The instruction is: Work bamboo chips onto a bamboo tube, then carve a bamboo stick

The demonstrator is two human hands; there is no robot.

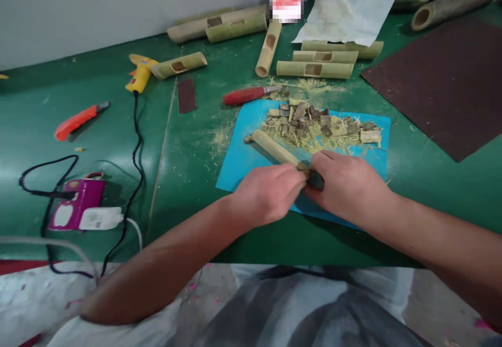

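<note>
The two hands meet over the near end of a bamboo tube. The left hand (pixel 270 193) is closed on that end; the right hand (pixel 349 185) is curled, fingers bent, around a dark object (pixel 316 181) that abuts the tube and is too far hidden to identify. The bamboo tube (pixel 276 148) slants away to the upper left, above a blue sheet (pixel 231 172). Beyond it, on the same sheet, is a heap of bamboo chips and shavings (pixel 298 119). A red-handled tool (pixel 245 96) lies just past the sheet's far edge. Farther back on the green bench (pixel 204 148) are several notched tubes (pixel 315 70), some beside a white paper (pixel 353 15). To the right, a brown sheet (pixel 443 85); to the left, a yellow glue gun (pixel 140 75), an orange cutter (pixel 80 121) and, nearer, a purple box (pixel 92 189).
</note>
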